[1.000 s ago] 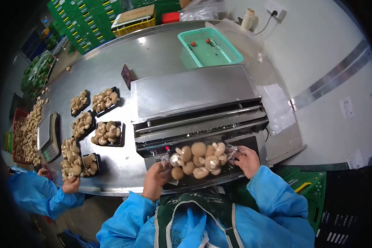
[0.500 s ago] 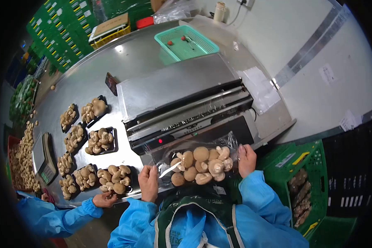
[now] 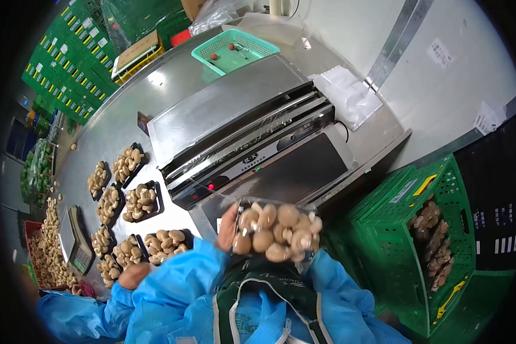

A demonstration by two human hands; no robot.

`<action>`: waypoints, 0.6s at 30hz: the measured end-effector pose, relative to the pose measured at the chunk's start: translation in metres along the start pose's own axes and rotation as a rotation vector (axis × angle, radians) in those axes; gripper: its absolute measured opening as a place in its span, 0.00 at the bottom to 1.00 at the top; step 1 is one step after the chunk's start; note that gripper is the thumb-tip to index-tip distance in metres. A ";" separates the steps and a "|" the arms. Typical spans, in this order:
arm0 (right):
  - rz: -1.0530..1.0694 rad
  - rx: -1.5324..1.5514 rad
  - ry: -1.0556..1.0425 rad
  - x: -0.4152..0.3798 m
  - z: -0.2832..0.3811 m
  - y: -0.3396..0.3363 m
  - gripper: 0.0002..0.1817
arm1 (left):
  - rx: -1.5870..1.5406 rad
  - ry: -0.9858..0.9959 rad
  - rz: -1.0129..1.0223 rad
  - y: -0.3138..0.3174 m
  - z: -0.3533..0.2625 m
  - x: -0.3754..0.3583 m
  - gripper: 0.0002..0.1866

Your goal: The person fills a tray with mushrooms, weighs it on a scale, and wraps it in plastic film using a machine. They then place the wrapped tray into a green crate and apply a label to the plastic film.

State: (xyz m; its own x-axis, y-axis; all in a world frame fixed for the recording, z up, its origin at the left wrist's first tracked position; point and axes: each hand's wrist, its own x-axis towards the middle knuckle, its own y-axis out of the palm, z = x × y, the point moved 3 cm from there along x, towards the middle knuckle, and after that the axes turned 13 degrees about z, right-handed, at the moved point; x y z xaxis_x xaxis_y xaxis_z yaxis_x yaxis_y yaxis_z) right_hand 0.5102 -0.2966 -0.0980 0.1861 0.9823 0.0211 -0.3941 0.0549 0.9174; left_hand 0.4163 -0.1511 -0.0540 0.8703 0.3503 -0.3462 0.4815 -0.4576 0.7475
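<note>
A film-wrapped tray of mushrooms is held up in front of my apron, just below the wrapping machine. My left hand is closed on the tray's left end. On the other side, my right sleeve reaches up toward the pack's right end, but the pack hides my right hand and its fingers. Clear film covers the mushrooms and catches the light. Left of the machine, several black trays of mushrooms stand on the steel table, with no film that I can make out.
A co-worker's hand is beside the nearest trays. Loose mushrooms and a scale lie farther left. A mint basket stands behind the machine. To my right is a green crate with dark contents.
The wrapped tray has tilted up and come slightly closer to my body. My right hand has gone from its right edge to out of sight behind it. The view has shifted.
</note>
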 end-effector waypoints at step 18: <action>0.703 -1.150 0.596 -0.002 0.046 0.205 0.44 | 0.267 -0.216 0.893 0.072 0.032 -0.113 0.35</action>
State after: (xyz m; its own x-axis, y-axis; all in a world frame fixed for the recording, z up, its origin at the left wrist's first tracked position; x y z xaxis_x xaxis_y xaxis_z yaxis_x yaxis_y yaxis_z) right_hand 0.4706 -0.2958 0.1084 -0.6194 0.7779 -0.1058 -0.7799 -0.6252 -0.0311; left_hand 0.3560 -0.2504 0.0210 0.9153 -0.3641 0.1721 -0.3847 -0.6637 0.6415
